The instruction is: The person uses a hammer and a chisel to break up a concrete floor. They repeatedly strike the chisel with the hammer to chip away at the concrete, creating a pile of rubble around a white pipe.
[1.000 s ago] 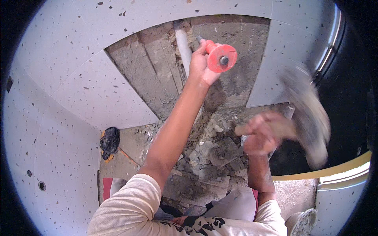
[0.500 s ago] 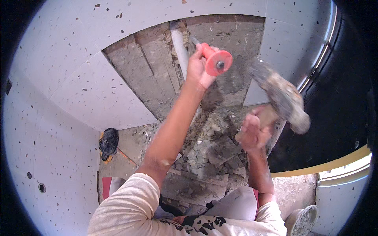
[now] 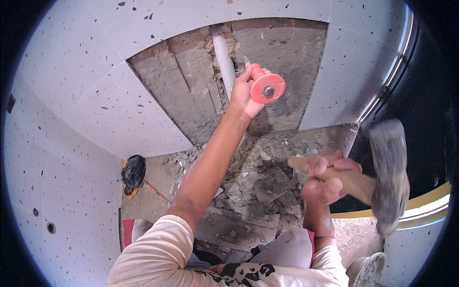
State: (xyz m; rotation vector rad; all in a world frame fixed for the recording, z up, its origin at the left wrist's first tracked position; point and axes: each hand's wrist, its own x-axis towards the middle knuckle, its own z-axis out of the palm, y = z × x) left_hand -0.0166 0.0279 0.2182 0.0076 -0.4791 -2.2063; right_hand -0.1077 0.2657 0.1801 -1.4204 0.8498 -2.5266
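My left hand (image 3: 243, 91) grips a chisel with a round orange hand guard (image 3: 266, 86); its tip rests against the bare wall beside a white pipe (image 3: 224, 64). Out to the right, my right hand (image 3: 327, 177) holds a wooden-handled hammer (image 3: 388, 177), whose heavy grey head is blurred and drawn back from the chisel. The chisel points into a stripped patch of grey mortar and brick (image 3: 191, 86) where the tiles are gone.
Speckled white tiles (image 3: 86, 86) cover the wall around the stripped patch. Broken tile and mortar rubble (image 3: 258, 191) lies on the floor below. A dark glove or rag (image 3: 133, 173) lies at the left corner. A dark opening with a yellow edge (image 3: 430, 196) is at right.
The hammer has swung back to the right and down, away from the chisel's guard. My left hand keeps the chisel at the same place by the pipe.
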